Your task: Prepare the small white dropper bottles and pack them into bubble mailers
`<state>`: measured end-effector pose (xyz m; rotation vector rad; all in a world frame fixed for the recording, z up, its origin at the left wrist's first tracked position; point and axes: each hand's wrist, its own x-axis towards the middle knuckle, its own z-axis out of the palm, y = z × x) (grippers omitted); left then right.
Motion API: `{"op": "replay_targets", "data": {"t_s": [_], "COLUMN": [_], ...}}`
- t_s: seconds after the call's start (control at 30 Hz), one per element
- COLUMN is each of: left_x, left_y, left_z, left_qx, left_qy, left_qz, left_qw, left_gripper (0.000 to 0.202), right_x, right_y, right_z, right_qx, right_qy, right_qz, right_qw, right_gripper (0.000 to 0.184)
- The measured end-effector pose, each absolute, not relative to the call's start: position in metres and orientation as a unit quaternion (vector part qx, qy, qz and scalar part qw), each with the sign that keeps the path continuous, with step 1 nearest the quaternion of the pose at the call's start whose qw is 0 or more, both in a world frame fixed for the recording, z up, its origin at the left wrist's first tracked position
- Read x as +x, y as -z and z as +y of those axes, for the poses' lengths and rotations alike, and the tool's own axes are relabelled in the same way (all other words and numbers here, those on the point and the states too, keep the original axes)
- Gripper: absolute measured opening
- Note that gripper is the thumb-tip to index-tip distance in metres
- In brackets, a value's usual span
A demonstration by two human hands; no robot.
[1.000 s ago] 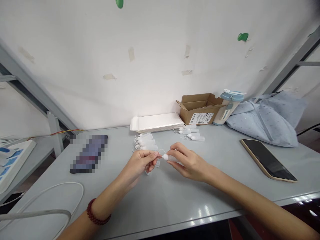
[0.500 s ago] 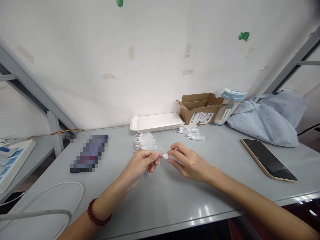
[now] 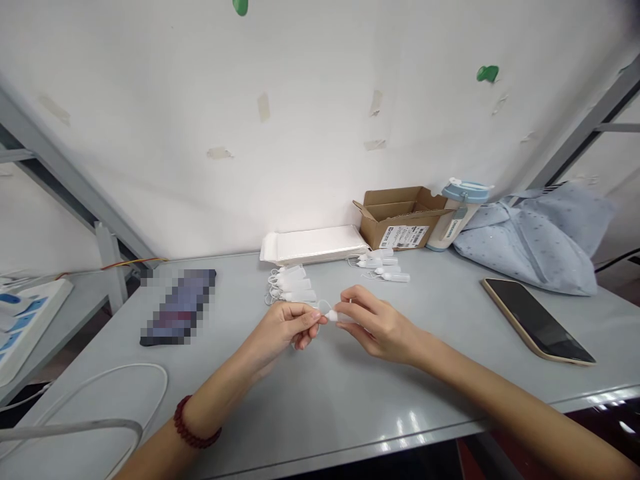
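A small translucent white dropper bottle (image 3: 333, 315) lies sideways between my two hands, a little above the table. My right hand (image 3: 373, 325) pinches its body between thumb and fingers, hiding most of it. The thumb and forefinger of my left hand (image 3: 293, 325) are closed at its narrow tip; whether they grip the nozzle or a cap is too small to tell. A thin looped strap arches over from the bottle neck to the left fingertips. Just behind my left hand lies a cluster of similar bottles (image 3: 296, 285), and several more bottles (image 3: 395, 277) lie behind my right hand.
Along the wall stand a white padded packet (image 3: 317, 245), an open cardboard box (image 3: 404, 233), a tumbler (image 3: 453, 223) and a pale blue cloth bag (image 3: 530, 243). A phone (image 3: 537, 320) lies right, a blurred dark item (image 3: 180, 307) left. White cables (image 3: 135, 427) loop front left.
Both hands keep their grip on the dropper bottle. The left fingertips and the bottle's tip have shifted slightly right and down; little else differs.
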<state>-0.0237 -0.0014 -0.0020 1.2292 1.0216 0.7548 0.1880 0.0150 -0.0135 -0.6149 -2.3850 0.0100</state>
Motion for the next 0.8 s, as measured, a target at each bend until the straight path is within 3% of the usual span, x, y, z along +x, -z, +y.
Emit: {"op": "replay_targets", "data": {"t_s": [0.63, 0.8], "left_x": [-0.0215, -0.023], "left_y": [-0.003, -0.0063], "left_z": [-0.0024, -0.0015], "left_qx": [0.546, 0.554], "left_qy": [-0.305, -0.315], "left_qz": [0.453, 0.459], "left_qw": [0.635, 0.619], "left_gripper": [0.025, 0.035], "right_x": [0.1841, 0.1862], "right_y": [0.0106, 0.0095], "right_z": [0.0105, 0.0153], "right_qx": [-0.226, -0.242], "right_qy": [0.042, 0.066], "right_qz": [-0.918, -0.908], "right_qw": [0.323, 0.335], "right_gripper": [0.015, 0.015]}}
